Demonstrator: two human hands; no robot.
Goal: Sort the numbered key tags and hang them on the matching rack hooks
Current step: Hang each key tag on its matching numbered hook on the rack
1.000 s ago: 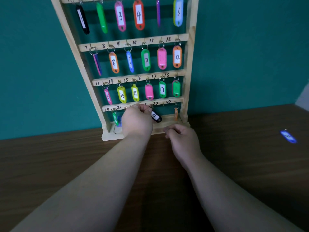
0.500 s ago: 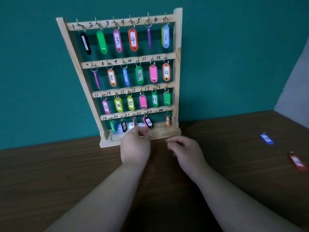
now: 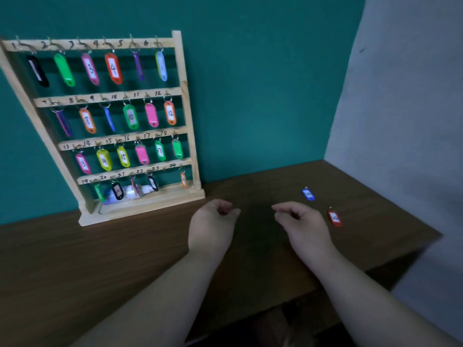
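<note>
Quick update: a second ago my left hand (image 3: 213, 222) was up at the bottom row of the wooden key rack (image 3: 191, 136), fiddling a ring onto a hook. Now it has pulled back and hangs over the desk (image 3: 100, 259) with nothing in it, so I'm calling that tag hung. My right hand (image 3: 304, 222) was parked by the rack's base and has slid off to the right. My head swung that way too, which brought the leftovers into view. There's a blue key tag (image 3: 308, 194) lying flat on the desk just past my right hand, and a red key tag (image 3: 335, 218) just beside that hand on its right. The fingers (image 3: 278, 209) on both hands are loosely curled, tips apart, not pinching or touching anything. The rack stands against the teal wall, and its top three rows look full. The bottom row has a green tag, a black tag (image 3: 117, 191), a thin one seen edge-on, a dark tag (image 3: 152, 182), what looks like a gap, then an orange tag (image 3: 184, 180) at the far end. The numbers on the two loose tags are too blurry to read, so I can't say which one fits that gap. My guess is the right hand goes for the red one, since it's closest.
</note>
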